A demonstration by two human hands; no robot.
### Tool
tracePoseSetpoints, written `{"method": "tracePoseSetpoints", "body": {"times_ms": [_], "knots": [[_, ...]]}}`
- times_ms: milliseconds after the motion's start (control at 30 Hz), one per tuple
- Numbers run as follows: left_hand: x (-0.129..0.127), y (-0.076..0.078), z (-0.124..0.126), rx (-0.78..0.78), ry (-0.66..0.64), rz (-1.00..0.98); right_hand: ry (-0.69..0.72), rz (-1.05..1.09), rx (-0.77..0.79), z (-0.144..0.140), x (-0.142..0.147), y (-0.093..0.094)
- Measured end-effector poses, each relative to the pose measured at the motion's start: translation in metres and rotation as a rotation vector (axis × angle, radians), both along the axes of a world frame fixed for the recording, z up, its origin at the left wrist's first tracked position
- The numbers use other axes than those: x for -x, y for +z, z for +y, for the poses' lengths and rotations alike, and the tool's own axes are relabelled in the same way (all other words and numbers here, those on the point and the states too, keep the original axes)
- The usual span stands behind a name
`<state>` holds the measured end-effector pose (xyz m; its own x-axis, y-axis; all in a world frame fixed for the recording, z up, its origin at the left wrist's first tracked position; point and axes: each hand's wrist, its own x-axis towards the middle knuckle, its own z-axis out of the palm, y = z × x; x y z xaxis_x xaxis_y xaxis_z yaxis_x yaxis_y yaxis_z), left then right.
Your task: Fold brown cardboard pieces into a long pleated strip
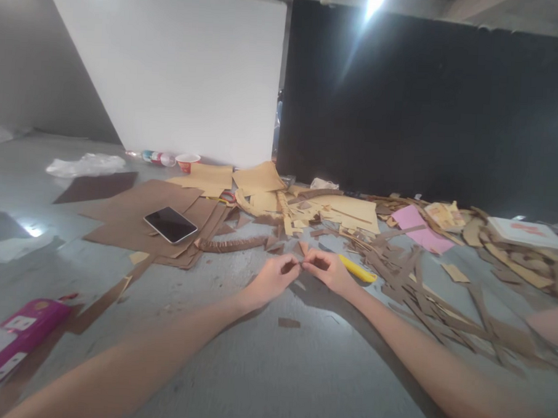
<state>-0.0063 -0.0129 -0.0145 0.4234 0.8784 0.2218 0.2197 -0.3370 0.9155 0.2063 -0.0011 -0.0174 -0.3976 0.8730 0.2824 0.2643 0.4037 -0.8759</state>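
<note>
My left hand and my right hand meet over the middle of the grey table, fingertips pinched close together. Between them is a small dark piece, apparently a brown paper scrap, mostly hidden by the fingers. A yellow-handled tool, which looks like a box cutter, lies just right of my right hand. Beyond my left hand runs a curved strip of folded brown paper. A small brown scrap lies on the tabletop nearer to me.
A phone rests on stacked brown sheets at left. Brown strips are heaped at right, near pink paper and another person's arm. A magenta-and-white object sits near left; white and black panels stand behind.
</note>
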Motion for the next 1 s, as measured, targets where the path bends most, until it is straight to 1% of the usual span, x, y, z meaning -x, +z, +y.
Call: {"method": "tracePoseSetpoints", "body": {"times_ms": [100,233,400,633,800,1000], "knots": [[0.0005,-0.0005,0.0002,0.002,-0.008,-0.006,0.024,-0.021,0.079,0.0011,-0.0006,0.0006],[0.0011,-0.0025,0.0009,-0.003,-0.017,-0.007,0.031,-0.032,0.116,0.0004,-0.0015,0.0022],[0.0003,-0.0023,0.0008,-0.01,-0.01,0.004,0.037,-0.051,0.11,-0.0008,-0.0017,0.0019],[0.0,-0.0007,-0.002,-0.029,0.036,0.073,0.043,-0.07,0.108,-0.0015,-0.0038,-0.0029],[0.0005,-0.0024,-0.0009,-0.069,0.0,0.048,0.053,-0.052,0.095,-0.004,-0.0021,0.0004],[0.0017,0.0002,-0.0009,-0.059,-0.026,0.005,0.032,-0.054,0.07,-0.0049,0.0001,0.0032]]}}
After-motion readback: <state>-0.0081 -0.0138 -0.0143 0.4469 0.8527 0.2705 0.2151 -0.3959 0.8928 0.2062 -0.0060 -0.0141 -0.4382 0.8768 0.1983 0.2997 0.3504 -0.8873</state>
